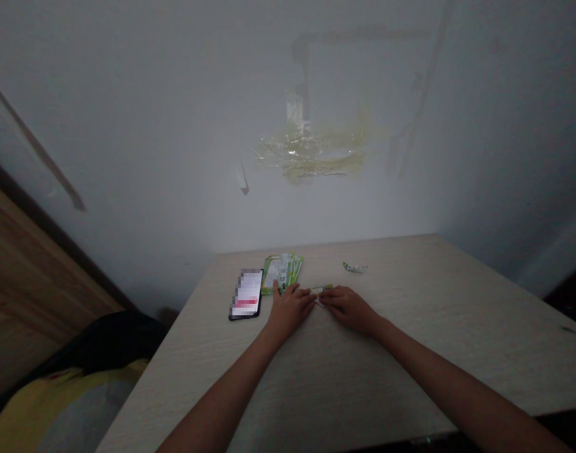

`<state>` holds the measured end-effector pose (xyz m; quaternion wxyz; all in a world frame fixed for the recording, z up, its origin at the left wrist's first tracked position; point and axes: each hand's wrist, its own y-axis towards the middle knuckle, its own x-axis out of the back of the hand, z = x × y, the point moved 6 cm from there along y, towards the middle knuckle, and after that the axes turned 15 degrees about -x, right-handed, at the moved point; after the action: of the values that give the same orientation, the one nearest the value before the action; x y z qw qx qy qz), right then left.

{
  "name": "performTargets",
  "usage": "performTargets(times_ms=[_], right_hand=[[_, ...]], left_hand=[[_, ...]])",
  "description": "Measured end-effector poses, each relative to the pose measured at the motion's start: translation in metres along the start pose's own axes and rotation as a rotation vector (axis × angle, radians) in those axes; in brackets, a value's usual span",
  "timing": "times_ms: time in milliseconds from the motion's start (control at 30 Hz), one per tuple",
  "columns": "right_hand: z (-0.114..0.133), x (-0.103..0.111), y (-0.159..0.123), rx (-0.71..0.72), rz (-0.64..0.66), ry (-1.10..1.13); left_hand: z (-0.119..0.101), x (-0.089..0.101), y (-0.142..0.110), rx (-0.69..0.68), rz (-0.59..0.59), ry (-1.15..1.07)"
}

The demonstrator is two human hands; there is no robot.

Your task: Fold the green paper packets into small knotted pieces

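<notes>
Both my hands rest on a pale wooden table (410,352), fingertips meeting over a small green and white packet (322,289). My left hand (289,308) lies with fingers curled toward the packet's left end. My right hand (348,307) pinches its right end. Just behind my left hand lies a fanned stack of several green sachets (282,271). Most of the small packet is hidden under my fingers.
A phone (246,294) with a lit screen lies left of the sachets. A small crumpled wrapper (354,267) sits further back on the right. A white wall with tape residue (311,151) rises behind the table. Dark and yellow fabric (80,377) lies lower left.
</notes>
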<state>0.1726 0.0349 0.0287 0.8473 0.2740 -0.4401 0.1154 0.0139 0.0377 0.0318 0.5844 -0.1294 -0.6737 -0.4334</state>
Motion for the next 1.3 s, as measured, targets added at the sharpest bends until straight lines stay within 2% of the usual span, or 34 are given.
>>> performTargets(times_ms=[900, 1167, 1300], right_hand=[[0.003, -0.001, 0.005, -0.006, 0.060, -0.030], [-0.002, 0.000, 0.005, -0.013, 0.094, 0.031], [-0.004, -0.001, 0.005, -0.007, 0.093, 0.044]], left_hand=[[0.001, -0.002, 0.001, 0.012, 0.037, -0.048], [-0.005, -0.001, -0.001, 0.017, -0.028, -0.018], [-0.012, 0.006, -0.001, -0.054, -0.073, -0.030]])
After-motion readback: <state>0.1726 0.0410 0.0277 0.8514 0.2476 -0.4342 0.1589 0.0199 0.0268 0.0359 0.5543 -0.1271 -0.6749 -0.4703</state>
